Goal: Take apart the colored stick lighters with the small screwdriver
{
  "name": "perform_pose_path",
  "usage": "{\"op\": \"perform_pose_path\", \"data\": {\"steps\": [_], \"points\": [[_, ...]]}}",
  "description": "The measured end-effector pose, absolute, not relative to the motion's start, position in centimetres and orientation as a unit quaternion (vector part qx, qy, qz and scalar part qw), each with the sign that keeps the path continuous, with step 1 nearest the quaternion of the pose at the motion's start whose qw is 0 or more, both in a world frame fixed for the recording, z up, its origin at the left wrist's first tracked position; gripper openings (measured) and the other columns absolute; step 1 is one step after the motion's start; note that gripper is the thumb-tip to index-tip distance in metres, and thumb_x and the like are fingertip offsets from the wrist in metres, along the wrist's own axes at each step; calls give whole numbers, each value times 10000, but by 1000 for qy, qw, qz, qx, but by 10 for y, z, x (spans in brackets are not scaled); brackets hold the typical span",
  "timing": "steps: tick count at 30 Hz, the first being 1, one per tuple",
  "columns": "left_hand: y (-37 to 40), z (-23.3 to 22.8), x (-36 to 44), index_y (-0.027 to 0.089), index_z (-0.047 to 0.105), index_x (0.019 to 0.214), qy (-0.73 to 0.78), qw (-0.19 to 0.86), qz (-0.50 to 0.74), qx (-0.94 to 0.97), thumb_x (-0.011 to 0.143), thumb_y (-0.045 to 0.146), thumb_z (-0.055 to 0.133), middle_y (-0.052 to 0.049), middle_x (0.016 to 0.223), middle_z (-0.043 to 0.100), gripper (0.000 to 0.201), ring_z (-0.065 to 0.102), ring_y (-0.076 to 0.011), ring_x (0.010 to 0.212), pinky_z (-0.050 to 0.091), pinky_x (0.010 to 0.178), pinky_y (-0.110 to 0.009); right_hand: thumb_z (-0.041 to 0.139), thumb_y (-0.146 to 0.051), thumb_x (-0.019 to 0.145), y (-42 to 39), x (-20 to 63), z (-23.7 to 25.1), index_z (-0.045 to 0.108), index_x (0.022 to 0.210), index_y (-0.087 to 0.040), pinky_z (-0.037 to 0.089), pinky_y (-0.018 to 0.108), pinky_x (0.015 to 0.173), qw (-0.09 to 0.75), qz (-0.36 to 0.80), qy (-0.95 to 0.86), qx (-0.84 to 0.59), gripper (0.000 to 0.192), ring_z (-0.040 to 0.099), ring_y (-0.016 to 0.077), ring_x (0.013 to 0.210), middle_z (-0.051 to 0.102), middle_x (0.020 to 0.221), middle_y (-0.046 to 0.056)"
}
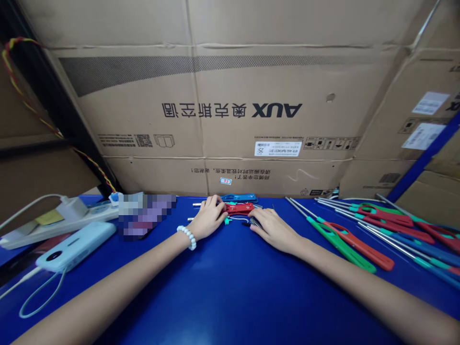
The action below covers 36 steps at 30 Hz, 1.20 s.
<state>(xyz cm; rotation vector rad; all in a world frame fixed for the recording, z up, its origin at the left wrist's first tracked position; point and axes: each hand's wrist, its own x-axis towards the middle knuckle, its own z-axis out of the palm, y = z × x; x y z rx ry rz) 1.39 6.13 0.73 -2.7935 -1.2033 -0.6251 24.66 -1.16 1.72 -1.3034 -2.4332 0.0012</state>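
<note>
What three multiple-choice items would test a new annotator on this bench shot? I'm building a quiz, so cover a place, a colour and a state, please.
1. Where do the long-stemmed lighters lie?
A. Right of the right hand
B. Left of the left hand
C. On the cardboard box

2. What colour is the lighter body between the two hands?
A. Yellow
B. Red
C. White

3. How is the left hand?
A. Raised off the table
B. Resting on the table, fingers at the red piece
C. Gripping the power bank

Answers:
1 A: the lighters fan out on the blue table beyond the right hand.
2 B: the lighter body at the fingertips is red.
3 B: the left hand, with a white bead bracelet, lies on the table touching the red piece; the power bank sits apart.
</note>
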Motion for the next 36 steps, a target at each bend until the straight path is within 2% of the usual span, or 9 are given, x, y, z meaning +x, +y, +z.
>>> {"op": "perform_pose_path", "data": {"steps": [8, 20, 30, 36], "points": [[59, 1, 15, 166, 513, 861, -371, -21, -218, -902, 954, 278, 403, -64, 1008, 451, 183, 433, -223, 926, 413, 847, -415, 502, -221, 918, -13, 244, 15, 539, 998, -169, 401, 388, 888, 187, -1, -862, -471, 102, 528, 226, 1015, 593, 1070, 72], [12, 5, 7, 181, 504, 856, -362, -78, -209, -905, 953, 286, 422, -56, 1028, 449, 165, 421, -227, 928, 409, 819, -402, 508, -201, 916, -58, 245, 14, 542, 1009, -191, 404, 392, 872, 194, 29, -863, -467, 99, 536, 221, 982, 586, 1087, 66], [-25, 13, -5, 183, 543, 815, -396, -219, -237, -860, 876, 204, 551, -34, 1022, 461, 64, 438, -224, 961, 385, 873, -397, 478, -141, 914, -89, 240, 15, 550, 1007, -206, 409, 388, 858, 186, 62, -873, -447, 134, 540, 222, 961, 594, 1091, 60], [-8, 20, -6, 169, 558, 783, -408, -210, -250, -853, 858, 209, 589, -36, 1006, 485, 90, 453, -218, 956, 380, 878, -388, 496, -135, 904, -86, 238, 18, 555, 950, -198, 403, 360, 820, 186, 60, -875, -442, 98, 533, 199, 888, 610, 1019, 40]]}}
